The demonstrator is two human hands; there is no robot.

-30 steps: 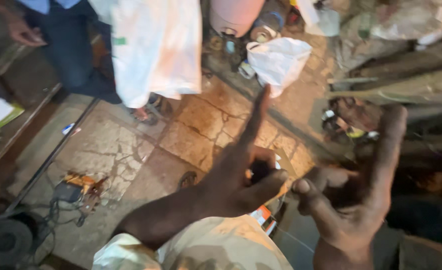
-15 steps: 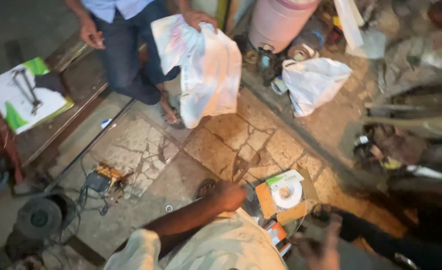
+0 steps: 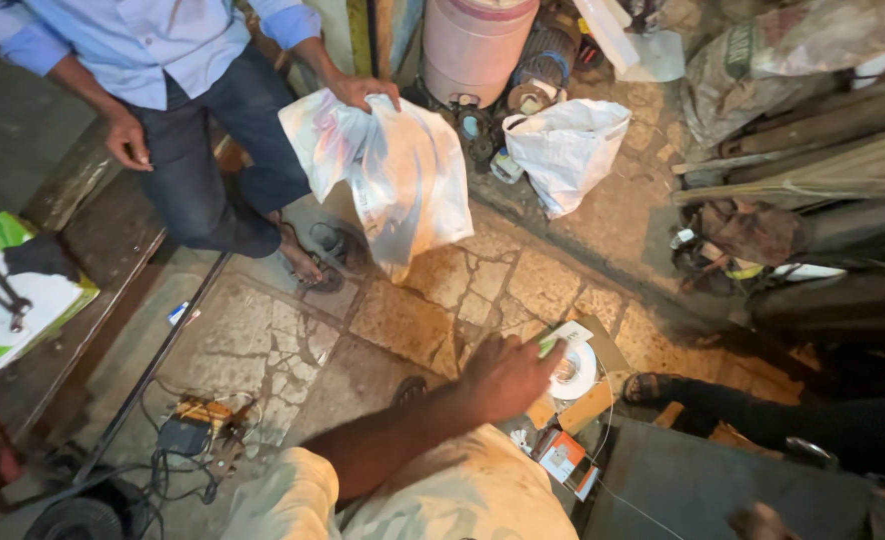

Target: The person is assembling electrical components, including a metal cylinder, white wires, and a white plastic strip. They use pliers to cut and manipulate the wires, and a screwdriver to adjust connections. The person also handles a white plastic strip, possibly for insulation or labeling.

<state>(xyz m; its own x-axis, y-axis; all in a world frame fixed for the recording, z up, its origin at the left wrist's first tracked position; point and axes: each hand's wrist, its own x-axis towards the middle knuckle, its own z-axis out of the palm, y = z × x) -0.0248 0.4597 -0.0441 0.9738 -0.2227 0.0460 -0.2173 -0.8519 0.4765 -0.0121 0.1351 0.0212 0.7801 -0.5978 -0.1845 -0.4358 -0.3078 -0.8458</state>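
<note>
Gripping a white-and-green card (image 3: 563, 335) at its edge, the left hand (image 3: 508, 375) reaches down beside a white tape roll (image 3: 573, 372) on a brown cardboard piece (image 3: 588, 405) on the stone floor (image 3: 403, 320). Only a sliver of the right hand (image 3: 758, 520) shows, grip unclear. Opposite, another person's hand (image 3: 363, 92) holds a white plastic bag (image 3: 403, 185).

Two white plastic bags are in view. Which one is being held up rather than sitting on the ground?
The larger white bag, gripped at its top by the standing person's hand. The smaller white bag sits on the paving beside the pink barrel.
</note>
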